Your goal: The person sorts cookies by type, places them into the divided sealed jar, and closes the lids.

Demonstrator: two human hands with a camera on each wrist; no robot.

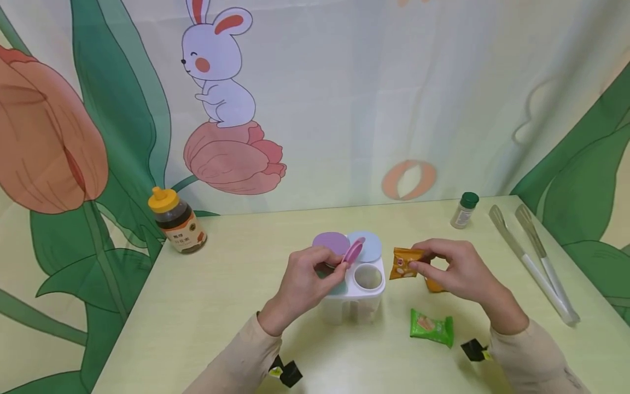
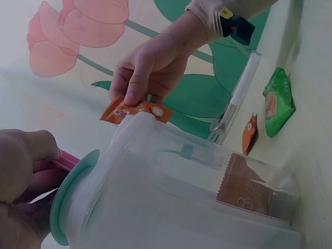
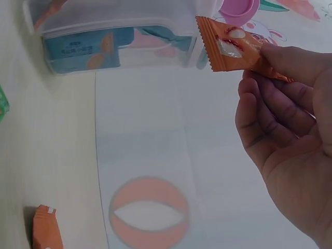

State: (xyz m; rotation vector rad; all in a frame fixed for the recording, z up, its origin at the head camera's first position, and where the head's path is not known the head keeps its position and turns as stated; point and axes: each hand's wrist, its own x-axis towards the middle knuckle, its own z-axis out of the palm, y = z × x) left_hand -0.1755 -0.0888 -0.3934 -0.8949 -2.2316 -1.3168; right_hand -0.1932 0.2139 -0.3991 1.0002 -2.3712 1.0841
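A clear container with a white top [image 1: 358, 306] stands mid-table, its compartments capped by purple [image 1: 331, 241], light blue [image 1: 369, 247] and green [image 2: 72, 199] lids. The front-right round opening [image 1: 368, 277] is uncovered. Above the container, my left hand [image 1: 311, 276] pinches a pink lid [image 1: 353, 251] tilted on edge. Just right of the opening, my right hand [image 1: 460, 271] holds an orange snack packet [image 1: 406, 264] between thumb and fingers. Through the clear wall, an orange packet [image 2: 244, 187] shows low in one compartment and a blue packet [image 3: 83, 49] in another.
A green packet [image 1: 432, 327] lies in front of the right hand, and another orange packet [image 1: 435, 285] lies partly beneath that hand. Metal tongs [image 1: 536, 262] and a green-capped shaker bottle [image 1: 464, 210] are at the right. A yellow-capped syrup bottle [image 1: 179, 223] stands far left.
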